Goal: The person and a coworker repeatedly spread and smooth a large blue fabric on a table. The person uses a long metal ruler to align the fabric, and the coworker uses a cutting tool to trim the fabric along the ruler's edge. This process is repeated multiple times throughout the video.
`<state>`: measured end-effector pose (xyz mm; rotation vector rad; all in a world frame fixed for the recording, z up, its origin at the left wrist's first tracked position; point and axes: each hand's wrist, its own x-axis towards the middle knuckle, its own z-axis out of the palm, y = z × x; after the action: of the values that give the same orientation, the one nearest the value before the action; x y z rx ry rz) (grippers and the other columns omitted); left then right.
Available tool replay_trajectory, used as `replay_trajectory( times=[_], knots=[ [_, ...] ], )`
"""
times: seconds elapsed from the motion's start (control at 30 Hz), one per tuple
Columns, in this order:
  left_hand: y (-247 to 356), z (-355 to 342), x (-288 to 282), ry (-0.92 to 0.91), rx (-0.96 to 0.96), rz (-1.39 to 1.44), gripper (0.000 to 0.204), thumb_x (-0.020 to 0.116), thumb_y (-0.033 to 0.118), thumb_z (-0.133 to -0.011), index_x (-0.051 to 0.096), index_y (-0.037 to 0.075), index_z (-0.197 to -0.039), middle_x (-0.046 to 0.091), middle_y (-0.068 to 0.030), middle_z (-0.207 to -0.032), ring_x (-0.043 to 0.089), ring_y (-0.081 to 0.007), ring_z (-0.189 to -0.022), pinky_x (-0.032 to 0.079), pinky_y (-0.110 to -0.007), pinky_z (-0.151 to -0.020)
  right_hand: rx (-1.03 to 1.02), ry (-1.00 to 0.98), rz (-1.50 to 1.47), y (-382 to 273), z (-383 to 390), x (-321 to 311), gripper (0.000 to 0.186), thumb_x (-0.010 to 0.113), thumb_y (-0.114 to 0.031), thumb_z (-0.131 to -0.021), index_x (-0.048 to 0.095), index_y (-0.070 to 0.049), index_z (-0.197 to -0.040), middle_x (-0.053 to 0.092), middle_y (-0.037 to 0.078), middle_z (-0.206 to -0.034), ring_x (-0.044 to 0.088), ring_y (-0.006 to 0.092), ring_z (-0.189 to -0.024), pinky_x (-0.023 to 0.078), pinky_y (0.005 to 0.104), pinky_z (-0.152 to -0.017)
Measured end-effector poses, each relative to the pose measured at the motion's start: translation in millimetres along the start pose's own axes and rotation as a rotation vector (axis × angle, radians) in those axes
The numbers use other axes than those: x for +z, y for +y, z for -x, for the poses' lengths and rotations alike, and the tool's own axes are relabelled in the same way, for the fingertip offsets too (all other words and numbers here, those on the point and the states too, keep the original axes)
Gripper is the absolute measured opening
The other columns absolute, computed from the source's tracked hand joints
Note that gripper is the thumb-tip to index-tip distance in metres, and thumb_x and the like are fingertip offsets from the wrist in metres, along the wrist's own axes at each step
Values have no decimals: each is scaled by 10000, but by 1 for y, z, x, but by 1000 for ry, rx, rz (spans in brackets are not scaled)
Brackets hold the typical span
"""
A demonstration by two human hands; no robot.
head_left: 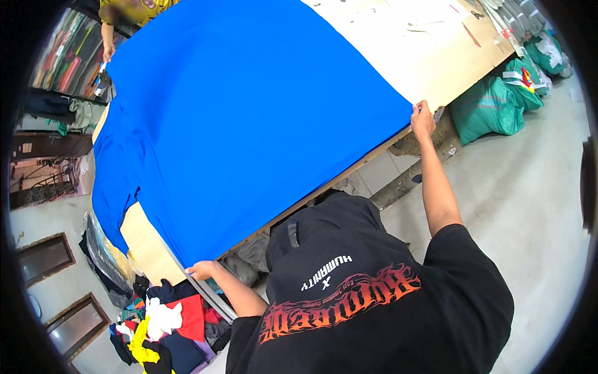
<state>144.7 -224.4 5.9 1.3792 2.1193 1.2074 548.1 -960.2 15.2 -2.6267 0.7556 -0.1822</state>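
Note:
A wide sheet of bright blue fabric [249, 124] lies spread over a cutting table [458, 75], its near edge running along the table's front edge. My right hand [423, 121] pinches the fabric's near right corner. At the near left corner, my left hand [202, 270] has its fingers closed on the cloth, beside a pale metal rail [208, 293]. Both arms are stretched wide apart. Toward the left the fabric bunches into folds and hangs over the table's side. At the far left, another person's hand [108, 52] is at the cloth's far edge.
Loose garments [165, 321] are heaped on the floor at lower left. Stuffed green sacks [489, 112] stand right of the table. White paper [380, 31] covers the table's far right, with scissors [477, 15] at its edge. Folded fabrics [68, 50] fill a shelf at far left.

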Motion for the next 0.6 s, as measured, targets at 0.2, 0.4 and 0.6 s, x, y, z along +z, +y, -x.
replay_trajectory(
  times=[0.2, 0.4, 0.6],
  knots=[
    [-8, 21, 26, -82, -184, -107, 636, 404, 385, -1110, 568, -194, -1315, 611, -400, -1313, 621, -518, -1218, 515, -536, -1042, 7, 9, 48, 4, 2, 10, 194, 608, -350, -1022, 603, -160, -1059, 757, 166, -977, 718, 405, -970, 533, 536, -814],
    [-15, 13, 17, -124, -168, -211, 646, 419, 410, -1103, 642, -188, -1202, 658, -382, -1236, 649, -515, -1158, 525, -547, -1014, -11, 5, 51, 5, 4, 10, 197, 594, -358, -1035, 599, -164, -1069, 758, 166, -965, 720, 414, -948, 537, 535, -797],
    [-20, 18, 12, -193, -60, -300, 637, 419, 428, -1098, 689, -147, -1143, 690, -359, -1175, 653, -528, -1111, 501, -580, -998, -26, 16, 72, 3, 11, 13, 158, 590, -306, -1043, 592, -151, -1075, 756, 166, -962, 714, 418, -959, 525, 530, -803]
  ],
)
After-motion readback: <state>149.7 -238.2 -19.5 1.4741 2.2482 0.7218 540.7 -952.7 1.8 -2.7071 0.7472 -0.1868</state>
